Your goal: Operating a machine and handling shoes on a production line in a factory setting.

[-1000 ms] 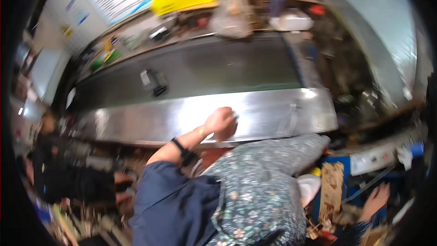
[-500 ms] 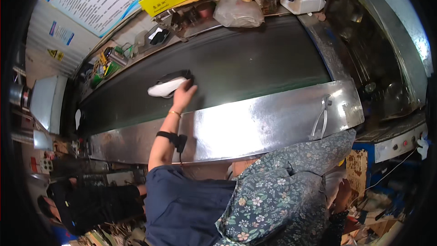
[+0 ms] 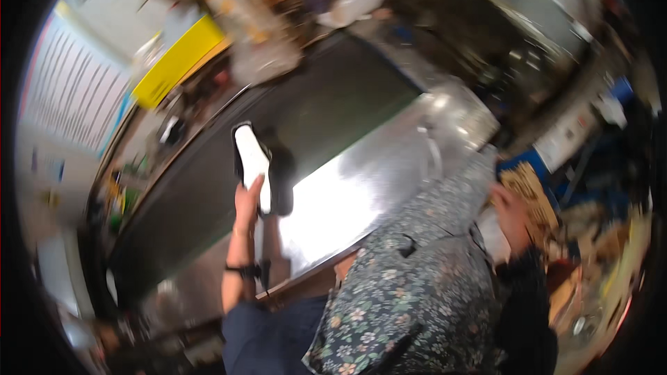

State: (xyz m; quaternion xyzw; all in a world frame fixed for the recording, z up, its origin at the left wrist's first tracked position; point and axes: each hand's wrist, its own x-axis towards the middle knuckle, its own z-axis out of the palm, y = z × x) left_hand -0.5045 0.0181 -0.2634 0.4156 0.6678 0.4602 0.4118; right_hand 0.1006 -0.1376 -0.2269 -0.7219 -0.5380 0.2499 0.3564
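Note:
My left hand [image 3: 249, 200] is closed on one end of a black shoe [image 3: 254, 156], its thumb lying on the white sole-shaped face that is turned up. The shoe is held above a dark conveyor belt [image 3: 333, 90] and casts a shadow beside it. On the right, my right hand [image 3: 513, 221] is beside a brown, worn board [image 3: 529, 191] and a pale surface. Motion blurs its fingers, and I see nothing clearly held in it.
A shiny metal ledge [image 3: 347, 194] runs along the belt's near side. Behind the belt are a yellow box [image 3: 179, 62], a clear plastic bag [image 3: 264, 59] and a white container [image 3: 354, 5]. A flowered apron [image 3: 410, 285] covers my front.
My left hand has gripped the shoe, lifted it off the belt and turned it more upright. My right hand has risen on the right. The whole view has swung and tilted.

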